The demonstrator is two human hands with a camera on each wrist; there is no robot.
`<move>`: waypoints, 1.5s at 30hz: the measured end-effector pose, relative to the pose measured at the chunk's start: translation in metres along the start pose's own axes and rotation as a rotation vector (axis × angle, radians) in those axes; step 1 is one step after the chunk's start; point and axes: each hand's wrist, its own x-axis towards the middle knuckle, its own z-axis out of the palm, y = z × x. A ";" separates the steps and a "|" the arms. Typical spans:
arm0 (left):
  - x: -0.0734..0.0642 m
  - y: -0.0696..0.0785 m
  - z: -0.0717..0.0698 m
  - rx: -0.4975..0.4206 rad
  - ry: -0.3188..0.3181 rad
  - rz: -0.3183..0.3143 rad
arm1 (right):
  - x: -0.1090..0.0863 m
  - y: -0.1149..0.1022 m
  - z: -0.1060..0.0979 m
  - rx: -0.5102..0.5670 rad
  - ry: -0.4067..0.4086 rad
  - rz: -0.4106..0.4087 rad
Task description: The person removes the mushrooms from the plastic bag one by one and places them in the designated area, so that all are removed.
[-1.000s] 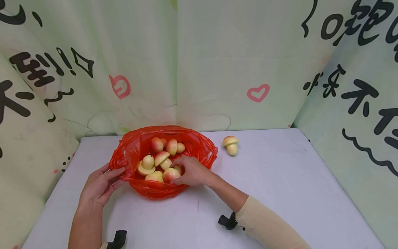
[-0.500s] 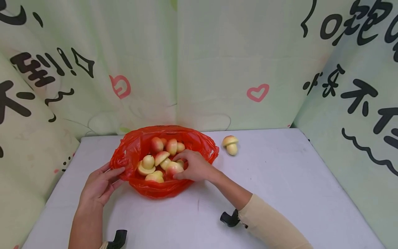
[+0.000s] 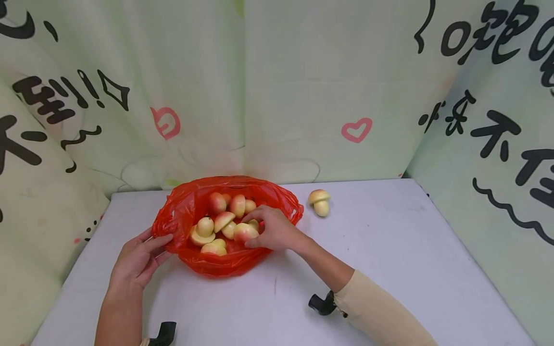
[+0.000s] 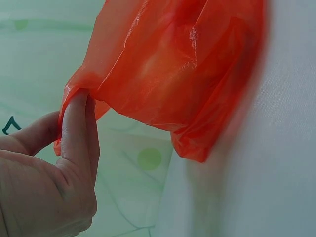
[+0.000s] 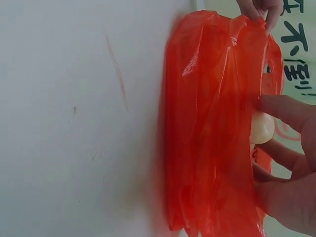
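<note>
A red plastic bag (image 3: 216,267) lies wide open on the table, holding several mushrooms (image 3: 222,220) with pale yellow stems and red-tinged caps. My left hand (image 3: 137,259) pinches the bag's left edge between thumb and fingers; the left wrist view shows the plastic (image 4: 163,74) drawn up at the fingertips. Reaching into the bag's right side, my right hand (image 3: 279,231) has its thumb and fingers around a mushroom (image 3: 245,232) with a reddish cap. In the right wrist view, a pale part of a mushroom (image 5: 262,129) shows beside the fingers, partly hidden behind the plastic.
One mushroom (image 3: 319,202) with a yellowish cap lies on the white table (image 3: 389,259), right of the bag near the back edge. A pale green printed curtain (image 3: 294,96) closes off the back and both sides.
My right hand has shifted slightly right and up inside the bag, and the mushroom at its fingers has moved with it. My left hand has stayed on the bag's edge.
</note>
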 end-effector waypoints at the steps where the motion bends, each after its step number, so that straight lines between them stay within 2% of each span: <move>1: 0.000 0.000 0.000 -0.003 0.002 -0.001 | -0.001 0.000 0.000 0.000 0.002 -0.002; 19: 0.003 -0.001 -0.002 -0.015 0.001 -0.019 | -0.017 -0.003 -0.015 -0.057 0.034 -0.008; 29: 0.003 -0.001 -0.002 -0.017 -0.004 -0.014 | -0.027 -0.003 -0.025 -0.025 0.072 -0.025; 37: 0.004 -0.002 -0.002 -0.030 -0.017 -0.016 | -0.036 -0.003 -0.035 -0.033 0.071 -0.029; 45: 0.005 -0.002 -0.002 -0.033 -0.005 -0.020 | -0.043 -0.001 -0.044 -0.056 0.096 -0.043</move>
